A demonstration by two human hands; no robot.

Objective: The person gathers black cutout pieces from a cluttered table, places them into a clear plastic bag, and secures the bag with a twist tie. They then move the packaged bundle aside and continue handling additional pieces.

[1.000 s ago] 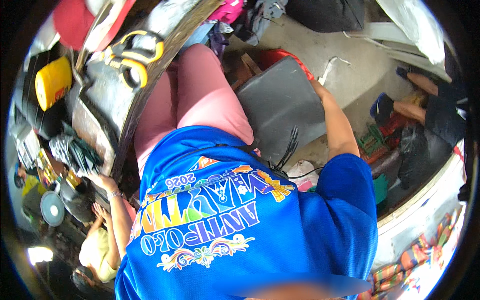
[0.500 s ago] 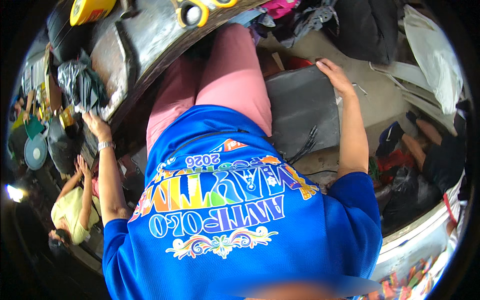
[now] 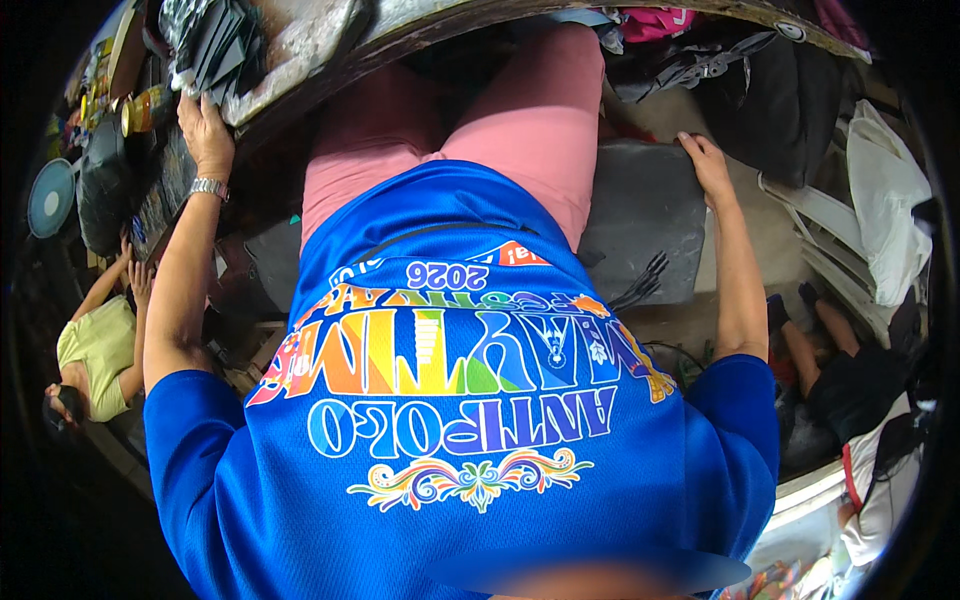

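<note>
My left hand (image 3: 207,138), with a metal-band watch (image 3: 210,188) at its wrist, is at the edge of the worktable (image 3: 330,75). Its fingers are stretched out and touch the edge, just below a stack of thin dark sheets (image 3: 222,50). On the other side, my right hand (image 3: 708,165) curls its fingers over the far corner of a dark grey, flat bench seat (image 3: 640,215). I sit on this bench, and part of it is hidden behind my body. A bundle of black strips (image 3: 640,285) lies on the seat beside me.
A person in a yellow top (image 3: 105,340) is at the left, near a round blue-grey lid (image 3: 52,198). Black cloth (image 3: 775,110) hangs at the upper right, next to a white plastic sack (image 3: 880,200). Another person in dark shorts (image 3: 860,375) is at the right.
The view has shifted, and the worktable appears farther up and left. My left hand has come to the table edge beside the dark sheets. My right hand stays on the bench corner.
</note>
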